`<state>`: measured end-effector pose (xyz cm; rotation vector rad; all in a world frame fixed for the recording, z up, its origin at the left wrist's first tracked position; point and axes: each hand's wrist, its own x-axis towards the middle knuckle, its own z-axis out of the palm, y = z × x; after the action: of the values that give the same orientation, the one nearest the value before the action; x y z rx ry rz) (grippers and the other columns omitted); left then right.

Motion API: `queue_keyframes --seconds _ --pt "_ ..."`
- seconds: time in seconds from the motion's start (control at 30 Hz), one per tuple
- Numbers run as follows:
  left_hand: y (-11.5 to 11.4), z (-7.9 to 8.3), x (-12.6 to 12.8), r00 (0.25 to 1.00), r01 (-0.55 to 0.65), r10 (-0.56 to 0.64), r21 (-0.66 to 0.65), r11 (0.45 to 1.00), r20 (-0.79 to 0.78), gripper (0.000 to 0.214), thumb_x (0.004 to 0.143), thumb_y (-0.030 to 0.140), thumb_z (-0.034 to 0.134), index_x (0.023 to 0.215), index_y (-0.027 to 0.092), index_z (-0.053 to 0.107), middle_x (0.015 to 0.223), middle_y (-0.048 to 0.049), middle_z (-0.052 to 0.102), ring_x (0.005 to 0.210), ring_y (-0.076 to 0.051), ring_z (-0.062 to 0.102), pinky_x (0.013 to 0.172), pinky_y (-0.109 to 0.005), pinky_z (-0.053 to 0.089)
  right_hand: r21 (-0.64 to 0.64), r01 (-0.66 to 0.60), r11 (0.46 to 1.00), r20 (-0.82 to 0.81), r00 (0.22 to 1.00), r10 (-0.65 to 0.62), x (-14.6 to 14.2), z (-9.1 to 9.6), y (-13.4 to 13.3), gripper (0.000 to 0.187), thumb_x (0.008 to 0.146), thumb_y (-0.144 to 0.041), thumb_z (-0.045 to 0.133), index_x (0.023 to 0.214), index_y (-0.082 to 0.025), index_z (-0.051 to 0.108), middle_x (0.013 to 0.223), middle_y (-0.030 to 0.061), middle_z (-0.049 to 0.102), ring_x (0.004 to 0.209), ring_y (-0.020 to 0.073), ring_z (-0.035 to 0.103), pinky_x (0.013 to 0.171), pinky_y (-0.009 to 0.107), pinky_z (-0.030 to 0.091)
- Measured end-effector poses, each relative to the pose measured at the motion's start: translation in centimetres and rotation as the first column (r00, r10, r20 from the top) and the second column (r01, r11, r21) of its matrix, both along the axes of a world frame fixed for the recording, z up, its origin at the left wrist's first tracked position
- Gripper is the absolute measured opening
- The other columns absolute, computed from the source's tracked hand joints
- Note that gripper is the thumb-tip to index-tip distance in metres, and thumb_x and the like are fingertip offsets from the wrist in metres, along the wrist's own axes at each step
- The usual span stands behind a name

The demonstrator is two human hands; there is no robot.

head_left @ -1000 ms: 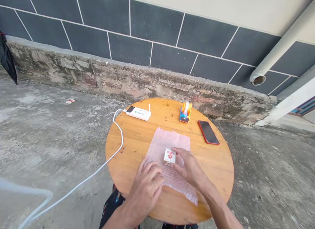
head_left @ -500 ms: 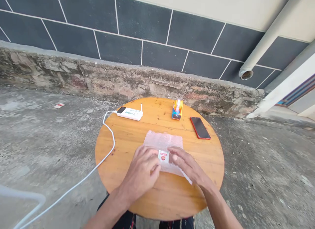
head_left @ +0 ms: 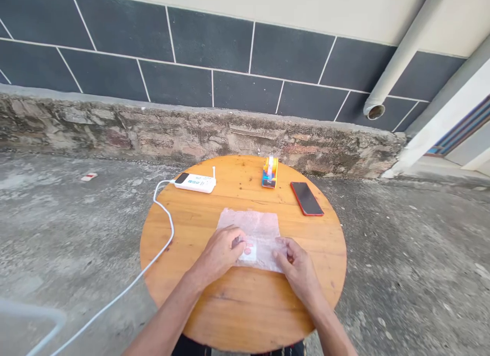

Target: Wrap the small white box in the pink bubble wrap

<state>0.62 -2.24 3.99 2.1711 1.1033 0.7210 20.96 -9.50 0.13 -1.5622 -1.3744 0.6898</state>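
A sheet of pinkish bubble wrap [head_left: 264, 218] lies on the round wooden table. On it is a small flat white packet with red print [head_left: 249, 250], seen hazily through a folded layer of the wrap. My left hand [head_left: 224, 249] has its fingers curled at the packet's left side, closed on the wrap there. At the wrap's right edge, my right hand [head_left: 298, 267] bends its thumb and fingers around the film and grips it. Both hands' fingertips are partly hidden.
A white device [head_left: 196, 182] with a cable [head_left: 168, 213] sits at the table's back left. A tape dispenser [head_left: 270, 173] stands at the back, and a red-edged phone [head_left: 307, 199] lies at the right. Beyond is a stone-based wall [head_left: 172, 134].
The near part of the bubble wrap now lies folded over the packet, which was uncovered before. My right hand has moved to the wrap's right edge and closed on it. The view has shifted slightly.
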Motion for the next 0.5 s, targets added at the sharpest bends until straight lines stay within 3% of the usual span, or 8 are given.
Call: queue_keyframes --seconds 0.1,0.27,0.4,0.5 --pt "0.2 -0.4 0.0 0.999 0.000 0.002 -0.044 0.999 0.032 0.014 0.077 0.015 0.046 0.072 0.020 0.058 0.073 0.0033 0.059 0.066 -0.013 0.052 0.060 -0.023 0.036 0.056 0.123 0.991 0.068 0.990 -0.127 0.2 -0.1 -0.4 0.035 0.082 -0.040 0.056 0.106 -0.014 0.056 0.061 -0.0026 0.056 0.055 0.0153 0.052 0.054 0.026 0.042" --pt "0.1 -0.7 -0.1 0.996 -0.016 0.025 -0.095 0.995 0.090 0.014 0.076 0.014 0.044 0.074 0.020 0.057 0.071 0.0034 0.060 0.065 -0.013 0.052 0.060 -0.023 0.036 0.163 0.330 0.930 0.079 0.935 -0.345 0.8 0.1 -1.6 0.040 0.083 -0.044 0.054 0.110 -0.014 0.055 0.071 0.0023 0.063 0.070 0.0201 0.060 0.075 0.036 0.048" --pt "0.0 -0.7 -0.1 0.992 -0.018 0.033 -0.123 0.992 0.121 0.015 0.076 0.015 0.043 0.072 0.020 0.057 0.071 0.0028 0.060 0.065 -0.013 0.052 0.059 -0.022 0.036 0.140 0.184 0.973 0.056 0.979 -0.194 0.6 -0.5 -2.5 0.048 0.083 -0.040 0.057 0.122 -0.015 0.048 0.083 0.0053 0.066 0.078 0.0212 0.062 0.076 0.036 0.049" --pt "0.1 -0.7 -0.1 0.990 -0.021 0.039 -0.139 0.990 0.132 0.014 0.075 0.016 0.044 0.072 0.019 0.058 0.068 0.0033 0.057 0.061 -0.012 0.050 0.056 -0.021 0.035 0.084 0.102 0.991 0.093 0.990 -0.110 0.3 -1.3 -2.6 0.050 0.085 -0.038 0.056 0.127 -0.013 0.044 0.078 0.0041 0.065 0.074 0.0212 0.062 0.071 0.035 0.050"
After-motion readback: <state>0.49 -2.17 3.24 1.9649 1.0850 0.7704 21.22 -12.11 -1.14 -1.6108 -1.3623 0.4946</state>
